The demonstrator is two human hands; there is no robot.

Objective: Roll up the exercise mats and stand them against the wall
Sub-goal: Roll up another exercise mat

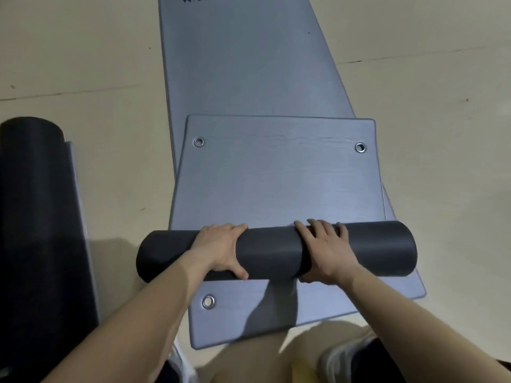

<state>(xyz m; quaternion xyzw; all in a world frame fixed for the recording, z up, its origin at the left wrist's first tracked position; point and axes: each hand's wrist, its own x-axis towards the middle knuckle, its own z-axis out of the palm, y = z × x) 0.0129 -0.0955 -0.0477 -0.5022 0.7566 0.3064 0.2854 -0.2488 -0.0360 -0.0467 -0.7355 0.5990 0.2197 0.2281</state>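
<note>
Mats: three, counting the gray mat (276, 183) half rolled, a longer flat mat (237, 64) beneath it, and a dark rolled mat (38, 203) at left
Eyelets: three visible
Roll (276, 251): lying across the gray mat on the floor (83, 64)
Left hand (221, 250): wrapped over the roll, thumb on near side
Right hand (326, 250): fingers spread, pressing the roll

Dim, even light; soft shadows under the forearms; wide-angle bending at edges.
</note>
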